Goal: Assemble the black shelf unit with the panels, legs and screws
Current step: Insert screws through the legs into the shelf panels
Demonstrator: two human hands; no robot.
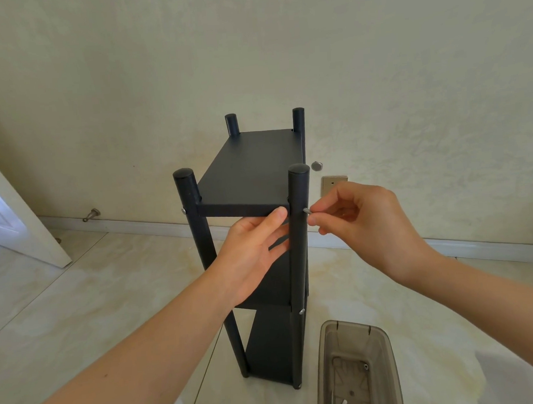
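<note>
Your black three-tier shelf unit (247,168) stands upright on the floor. Your right hand (363,224) pinches a small silver screw (307,211) at its round front right leg (300,262), the screw's tip hidden. Your left hand (252,252), fingers straight, touches the top panel's edge, fingertips hidden behind that leg.

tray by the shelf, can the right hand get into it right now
Probably yes: the tray sits open below the right hand with nothing between, though that hand pinches a screw.
</note>
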